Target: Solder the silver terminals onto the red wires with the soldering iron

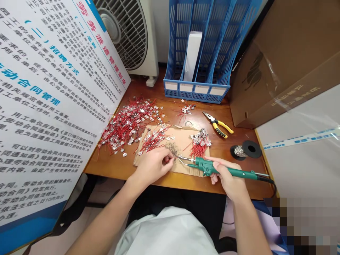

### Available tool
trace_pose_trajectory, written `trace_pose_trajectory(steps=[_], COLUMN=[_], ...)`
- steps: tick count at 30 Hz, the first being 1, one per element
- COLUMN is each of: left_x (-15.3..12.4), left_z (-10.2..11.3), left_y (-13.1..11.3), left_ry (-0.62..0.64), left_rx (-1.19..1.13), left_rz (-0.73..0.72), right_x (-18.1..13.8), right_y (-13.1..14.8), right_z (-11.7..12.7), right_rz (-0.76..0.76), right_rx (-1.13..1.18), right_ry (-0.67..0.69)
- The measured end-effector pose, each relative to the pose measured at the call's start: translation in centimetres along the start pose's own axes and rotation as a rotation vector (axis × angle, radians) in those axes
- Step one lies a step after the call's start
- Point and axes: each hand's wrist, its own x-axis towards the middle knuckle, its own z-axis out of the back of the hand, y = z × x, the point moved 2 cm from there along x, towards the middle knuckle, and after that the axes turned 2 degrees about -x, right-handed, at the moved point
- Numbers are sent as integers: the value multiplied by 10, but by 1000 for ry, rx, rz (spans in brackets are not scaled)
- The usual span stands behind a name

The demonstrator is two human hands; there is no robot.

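Observation:
My right hand (227, 175) grips a green soldering iron (207, 166), whose metal tip points left over a sheet of cardboard (183, 138). Close to that tip, my left hand (156, 163) is closed in a pinch; whatever lies between its fingertips is too small to make out. Dark specks (172, 148) mark the cardboard just beyond the fingertips. On the left part of the sheet rests a small bunch of red wires with metal tabs (154, 138). Another bunch of red wires (199, 141) sits on its right part, near the iron.
A large heap of red wires with tabs (127, 124) covers the table's left side. Behind the cardboard lie a few loose wires (186, 109) and yellow-handled pliers (217, 124). A solder spool (245, 150) stands right. A blue file rack (196, 88), fan unit and brown carton (281, 71) border the table.

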Motion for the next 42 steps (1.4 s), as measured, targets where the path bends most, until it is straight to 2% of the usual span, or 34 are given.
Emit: trace_pose_trajectory(steps=[17,42], left_x=[-2,5], left_z=[2,7], left_y=[0,-10], left_ry=[-3,69], left_rx=[28,130], left_rz=[-38,26], right_x=[-5,-5], right_y=[-1,-4], right_z=[3,4], right_rz=[46,84], right_rx=[-87,-102], right_ry=[-22,9])
